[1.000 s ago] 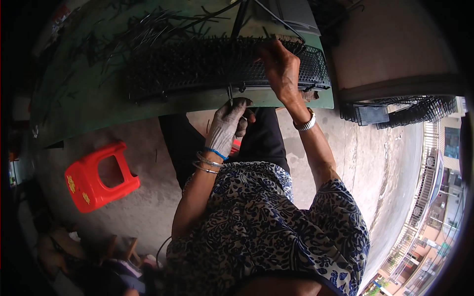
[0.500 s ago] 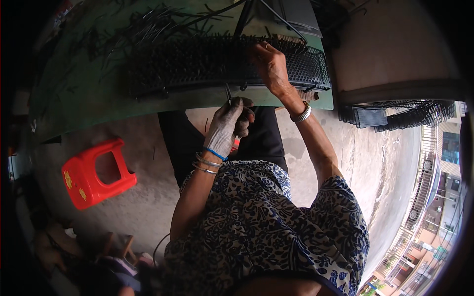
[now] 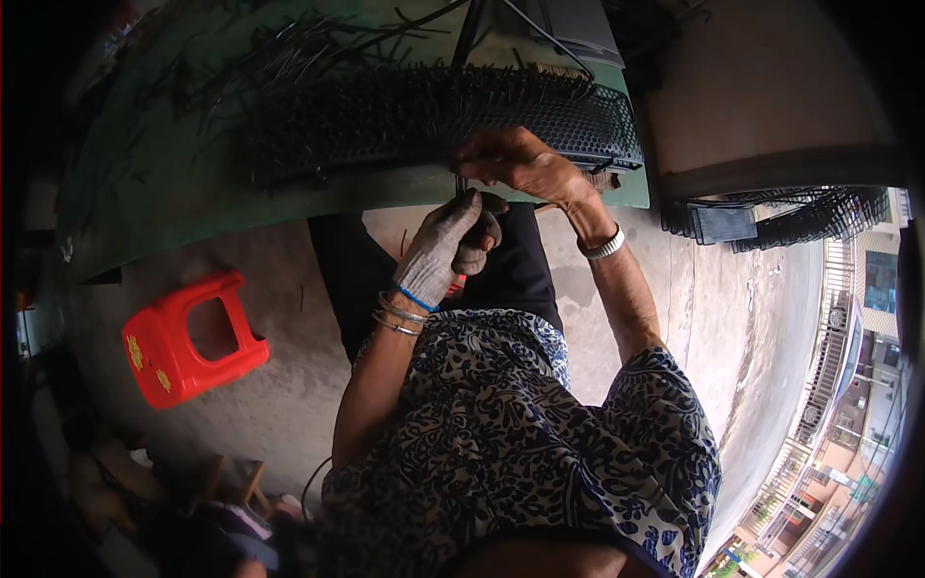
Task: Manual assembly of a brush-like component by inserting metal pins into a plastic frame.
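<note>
My left hand (image 3: 443, 241), in a worn grey-white glove, is closed just below the table's front edge. Out of its grip a thin dark strip (image 3: 461, 181) points up. Directly above, my bare right hand (image 3: 530, 166) has its fingers bent together near the tip of that strip; what they pinch, if anything, is hidden. Behind it lies a long black perforated rack (image 3: 568, 133), its holes showing on the right. Many short dark pieces (image 3: 356, 116) stand packed upright across its left and middle part.
Loose dark strips (image 3: 299, 48) lie heaped on the green table (image 3: 145, 217) behind the rack. Thin dark bars rise at the back. A red plastic stool (image 3: 159, 337) stands on the floor at left. Black mesh racks (image 3: 809, 220) sit at far right.
My right hand has come back from the rack's far side toward me, down to the strip above my left hand. The left hand has hardly moved.
</note>
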`<control>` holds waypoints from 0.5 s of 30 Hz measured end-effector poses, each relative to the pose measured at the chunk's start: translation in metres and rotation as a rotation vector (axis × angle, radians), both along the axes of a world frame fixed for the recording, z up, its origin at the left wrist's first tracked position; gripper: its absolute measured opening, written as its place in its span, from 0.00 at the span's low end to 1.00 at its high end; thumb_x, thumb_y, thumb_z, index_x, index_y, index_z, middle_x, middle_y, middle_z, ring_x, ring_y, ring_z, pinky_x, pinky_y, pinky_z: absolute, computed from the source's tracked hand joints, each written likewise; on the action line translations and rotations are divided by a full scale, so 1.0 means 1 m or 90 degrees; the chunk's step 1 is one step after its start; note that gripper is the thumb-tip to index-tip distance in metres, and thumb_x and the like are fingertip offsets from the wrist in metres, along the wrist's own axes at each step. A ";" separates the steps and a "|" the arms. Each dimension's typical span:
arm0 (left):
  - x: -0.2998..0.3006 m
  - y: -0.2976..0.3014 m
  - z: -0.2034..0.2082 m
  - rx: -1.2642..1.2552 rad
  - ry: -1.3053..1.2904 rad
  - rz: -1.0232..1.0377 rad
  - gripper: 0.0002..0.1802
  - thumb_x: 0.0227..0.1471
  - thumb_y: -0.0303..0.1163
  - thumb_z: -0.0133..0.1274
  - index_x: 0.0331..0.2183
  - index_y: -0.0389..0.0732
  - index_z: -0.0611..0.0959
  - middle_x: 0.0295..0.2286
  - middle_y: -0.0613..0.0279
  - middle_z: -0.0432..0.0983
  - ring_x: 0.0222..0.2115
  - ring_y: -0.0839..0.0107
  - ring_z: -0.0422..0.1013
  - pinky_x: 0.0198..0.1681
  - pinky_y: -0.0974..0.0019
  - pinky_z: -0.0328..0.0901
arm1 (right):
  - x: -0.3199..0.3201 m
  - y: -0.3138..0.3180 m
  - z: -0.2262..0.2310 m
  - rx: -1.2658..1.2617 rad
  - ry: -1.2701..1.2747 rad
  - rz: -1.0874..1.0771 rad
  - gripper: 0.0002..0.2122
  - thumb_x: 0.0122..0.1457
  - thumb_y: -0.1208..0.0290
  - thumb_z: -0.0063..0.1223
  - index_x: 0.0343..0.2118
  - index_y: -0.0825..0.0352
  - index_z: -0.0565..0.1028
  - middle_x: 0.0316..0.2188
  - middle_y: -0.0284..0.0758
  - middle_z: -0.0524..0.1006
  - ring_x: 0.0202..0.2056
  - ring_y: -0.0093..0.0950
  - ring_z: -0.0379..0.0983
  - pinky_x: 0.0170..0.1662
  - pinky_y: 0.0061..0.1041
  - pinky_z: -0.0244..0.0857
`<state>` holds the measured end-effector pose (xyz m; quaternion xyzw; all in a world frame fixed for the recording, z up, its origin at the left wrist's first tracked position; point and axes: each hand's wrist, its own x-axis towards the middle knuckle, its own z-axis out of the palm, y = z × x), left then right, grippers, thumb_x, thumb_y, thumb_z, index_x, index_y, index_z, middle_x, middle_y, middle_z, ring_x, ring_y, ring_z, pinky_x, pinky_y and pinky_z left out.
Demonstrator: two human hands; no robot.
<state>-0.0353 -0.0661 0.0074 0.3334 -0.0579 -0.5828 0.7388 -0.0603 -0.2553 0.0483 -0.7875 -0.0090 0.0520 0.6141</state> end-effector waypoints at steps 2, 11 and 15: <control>-0.002 -0.001 0.001 -0.025 0.009 -0.009 0.20 0.63 0.45 0.41 0.41 0.37 0.77 0.19 0.66 0.71 0.09 0.87 0.49 0.12 0.80 0.45 | 0.000 -0.007 -0.003 0.004 0.076 -0.026 0.10 0.57 0.72 0.57 0.40 0.71 0.76 0.36 0.35 0.79 0.34 0.21 0.74 0.40 0.21 0.69; -0.007 0.003 0.007 0.100 -0.119 0.038 0.20 0.61 0.47 0.46 0.40 0.39 0.79 0.20 0.66 0.73 0.12 0.87 0.56 0.14 0.81 0.48 | -0.006 -0.002 0.004 0.031 0.059 0.016 0.06 0.56 0.74 0.57 0.33 0.73 0.76 0.28 0.34 0.77 0.30 0.22 0.74 0.35 0.21 0.70; -0.013 -0.005 0.009 0.148 -0.135 0.110 0.19 0.61 0.46 0.47 0.39 0.40 0.79 0.19 0.65 0.72 0.12 0.87 0.56 0.14 0.80 0.48 | -0.007 -0.005 0.006 0.045 0.016 0.035 0.05 0.58 0.76 0.54 0.33 0.72 0.76 0.28 0.35 0.78 0.29 0.23 0.75 0.34 0.21 0.70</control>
